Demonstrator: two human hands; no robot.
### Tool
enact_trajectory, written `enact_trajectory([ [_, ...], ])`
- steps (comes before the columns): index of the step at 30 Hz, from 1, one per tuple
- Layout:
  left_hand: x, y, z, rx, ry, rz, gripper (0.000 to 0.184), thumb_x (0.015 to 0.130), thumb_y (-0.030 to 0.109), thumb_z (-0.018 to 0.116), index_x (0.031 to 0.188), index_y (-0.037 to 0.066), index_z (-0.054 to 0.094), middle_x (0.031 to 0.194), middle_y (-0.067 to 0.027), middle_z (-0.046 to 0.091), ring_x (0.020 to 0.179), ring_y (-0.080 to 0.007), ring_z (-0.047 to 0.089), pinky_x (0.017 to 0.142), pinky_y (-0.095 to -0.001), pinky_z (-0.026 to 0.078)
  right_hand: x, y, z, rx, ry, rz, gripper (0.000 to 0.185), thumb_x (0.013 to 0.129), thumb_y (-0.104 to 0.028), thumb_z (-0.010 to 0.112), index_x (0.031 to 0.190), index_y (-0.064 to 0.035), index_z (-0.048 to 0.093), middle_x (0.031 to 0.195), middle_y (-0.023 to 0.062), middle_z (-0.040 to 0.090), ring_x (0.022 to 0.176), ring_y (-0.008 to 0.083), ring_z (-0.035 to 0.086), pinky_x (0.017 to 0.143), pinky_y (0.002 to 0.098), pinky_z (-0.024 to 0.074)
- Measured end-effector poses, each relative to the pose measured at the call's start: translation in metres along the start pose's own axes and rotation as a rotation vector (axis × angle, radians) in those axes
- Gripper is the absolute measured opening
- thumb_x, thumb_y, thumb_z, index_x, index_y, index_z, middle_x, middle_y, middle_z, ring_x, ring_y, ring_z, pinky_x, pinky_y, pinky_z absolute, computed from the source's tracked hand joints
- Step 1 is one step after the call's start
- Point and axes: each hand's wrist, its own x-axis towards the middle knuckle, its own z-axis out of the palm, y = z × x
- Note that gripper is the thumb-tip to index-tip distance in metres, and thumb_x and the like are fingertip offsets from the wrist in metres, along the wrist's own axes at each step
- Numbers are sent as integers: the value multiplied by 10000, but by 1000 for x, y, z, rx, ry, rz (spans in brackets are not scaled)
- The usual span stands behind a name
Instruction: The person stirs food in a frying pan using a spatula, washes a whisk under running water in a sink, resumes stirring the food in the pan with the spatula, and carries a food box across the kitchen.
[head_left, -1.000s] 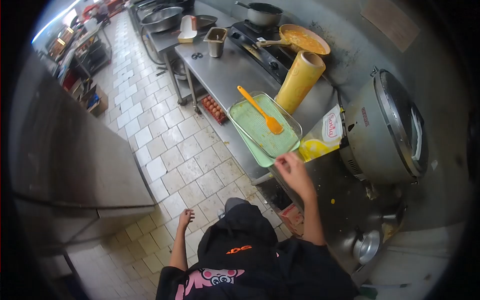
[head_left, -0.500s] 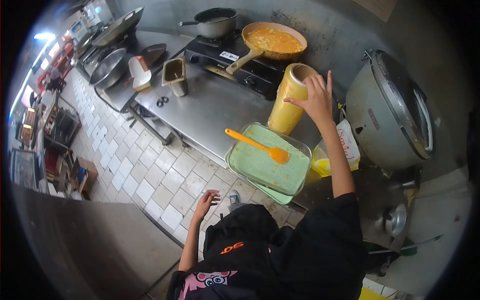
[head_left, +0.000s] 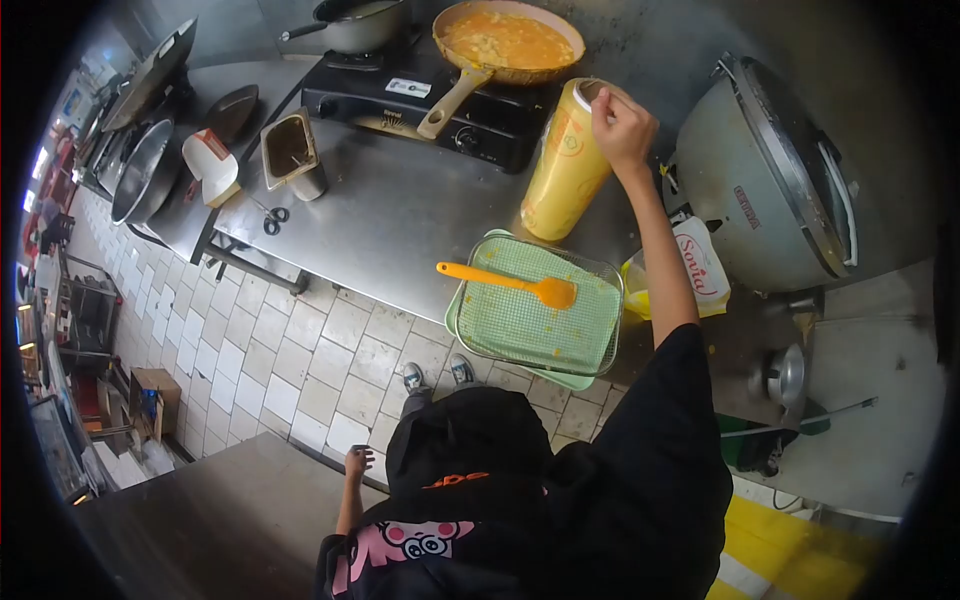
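My right hand [head_left: 624,128] grips the top rim of a tall yellow roll [head_left: 566,165], its fingers closed at the open end. The roll stands, slightly tilted in view, on the steel counter behind a glass dish. My left hand [head_left: 359,460] hangs low over the floor side, fingers apart and holding nothing. An orange spatula [head_left: 510,284] lies in the rectangular glass dish [head_left: 597,350], which sits over a light green tray [head_left: 565,379]. To the right of the dish is a white and yellow bag [head_left: 703,266].
A pan of orange food [head_left: 508,40] and a dark pot [head_left: 365,27] stand on the black gas stove [head_left: 425,100]. Scissors [head_left: 273,219] and a metal container [head_left: 291,153] are left on the counter. A large lidded cooker [head_left: 745,185] stands right.
My right hand has moved from near the dish up to the roll and closed on its rim. The view has turned toward the stove and counter.
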Motion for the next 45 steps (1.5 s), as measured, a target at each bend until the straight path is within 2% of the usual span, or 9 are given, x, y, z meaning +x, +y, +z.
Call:
enact_trajectory([
  [9,11,155,42,484,43,459,276,862,244,424,921,10,558,840,-92,591,787,-167,560,660,-267,448,55,-2,-81,-283,61,-39,129,716,-109,568,654,-15,631,620,117,609,528,241,592,494,297,470],
  [15,4,281,212,399,-829,308,311,868,186,449,1124,9,473,971,-134,572,882,-190,558,765,-304,458,124,-6,-251,-349,379,4,248,774,-168,527,686,43,624,662,103,625,584,173,583,545,292,456],
  [17,-31,308,263,211,-1097,137,359,872,240,450,1134,-6,461,1067,-147,535,960,-206,530,832,-322,428,167,-86,-275,-1179,108,382,217,809,-153,466,682,2,550,666,80,563,582,145,509,556,299,410],
  [19,-47,308,297,177,-1193,84,384,874,269,448,1136,-11,457,1113,-153,512,1002,-218,511,863,-331,411,184,-114,-309,-866,205,1062,193,824,-146,418,680,-33,480,692,77,513,596,129,450,512,293,348],
  [22,-49,294,328,82,-1234,16,423,878,318,431,1147,-6,451,1155,-157,481,1051,-245,476,893,-367,384,136,-70,-426,6,-621,26,231,835,-230,417,842,-23,519,808,89,540,715,144,504,539,295,396],
  [25,-53,290,342,28,-1154,52,438,880,344,414,1150,1,451,1160,-162,478,1063,-272,466,909,-394,366,72,-52,-453,-986,46,37,245,808,-149,497,686,25,620,614,97,595,556,161,560,668,347,479],
  [29,-49,293,344,-46,-1100,137,422,873,352,426,1097,-1,483,1103,-158,508,1011,-272,493,893,-417,369,-2,-35,-453,-820,-331,115,229,821,-109,463,749,52,609,624,95,589,581,154,564,521,321,455],
  [37,-56,320,361,81,-693,125,552,816,514,432,960,-8,540,939,-147,573,852,-243,563,761,-383,436,-130,55,-436,-1121,-318,201,251,756,-136,502,552,-3,562,469,149,493,399,310,486,381,372,364],
  [45,-53,365,349,-24,-813,-7,386,879,284,423,1065,-43,505,998,-157,568,903,-252,560,773,-356,459,-96,140,-473,-1345,-120,269,322,766,-186,491,491,-29,546,465,140,501,391,306,484,366,379,352],
])
